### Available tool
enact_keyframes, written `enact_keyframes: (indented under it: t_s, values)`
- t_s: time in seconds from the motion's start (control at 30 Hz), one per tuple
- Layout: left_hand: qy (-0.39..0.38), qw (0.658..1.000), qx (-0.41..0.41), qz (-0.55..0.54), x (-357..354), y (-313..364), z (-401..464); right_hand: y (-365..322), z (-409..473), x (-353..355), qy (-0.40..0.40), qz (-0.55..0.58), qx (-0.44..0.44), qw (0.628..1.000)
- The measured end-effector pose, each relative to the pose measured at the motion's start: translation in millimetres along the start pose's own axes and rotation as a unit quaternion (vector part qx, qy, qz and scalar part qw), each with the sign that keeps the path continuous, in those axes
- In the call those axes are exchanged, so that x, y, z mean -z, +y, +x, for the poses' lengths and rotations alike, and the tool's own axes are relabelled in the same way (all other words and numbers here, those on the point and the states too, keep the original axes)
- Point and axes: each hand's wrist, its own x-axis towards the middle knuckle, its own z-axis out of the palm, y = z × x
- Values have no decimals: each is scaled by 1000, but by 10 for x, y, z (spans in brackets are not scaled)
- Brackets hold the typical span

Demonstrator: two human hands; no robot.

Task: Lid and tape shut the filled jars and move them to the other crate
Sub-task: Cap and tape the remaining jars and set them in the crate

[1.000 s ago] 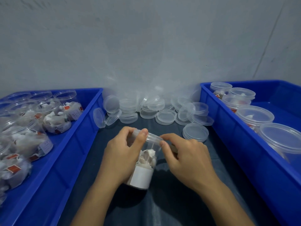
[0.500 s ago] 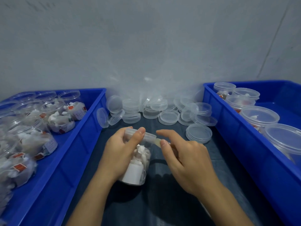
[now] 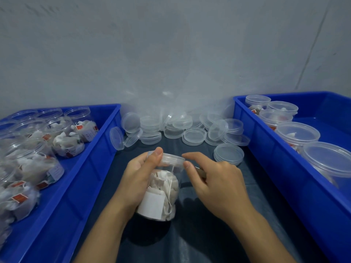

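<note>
A clear jar (image 3: pixel 163 194) filled with white tea bags and bearing a white label stands tilted on the dark mat between the crates. A clear lid (image 3: pixel 171 160) sits on it. My left hand (image 3: pixel 136 179) grips the jar's left side, thumb on the lid's rim. My right hand (image 3: pixel 214 183) is at the lid's right edge, its thumb tip touching the rim and its index finger stretched above it. Its other fingers curl round a tan tape roll (image 3: pixel 201 171), mostly hidden. The left blue crate (image 3: pixel 91 158) holds several open filled jars (image 3: pixel 66 143). The right blue crate (image 3: pixel 266 154) holds several lidded jars (image 3: pixel 297 133).
A pile of loose clear lids (image 3: pixel 193 136) lies at the back of the mat against the grey wall. A short stack of lids (image 3: pixel 228 154) sits just right of the jar. Both crate walls flank my hands closely.
The jar has tipped and shifted slightly left in my left hand. My right hand has drawn back a little from the lid's rim, thumb staying at its edge.
</note>
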Motion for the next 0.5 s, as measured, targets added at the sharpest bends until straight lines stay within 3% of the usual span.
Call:
enact_keyframes:
  t_s: [0.23, 0.37, 0.5]
  values:
    - [26, 999, 13, 25, 0, -123, 36, 4, -24, -22, 28, -35, 15, 999]
    - [45, 988, 10, 150, -13, -120, 27, -5, -37, -18, 5, -38, 9, 999]
    - [100, 971, -44, 212, -18, -109, 39, -45, -46, -8, -14, -28, -2, 1000]
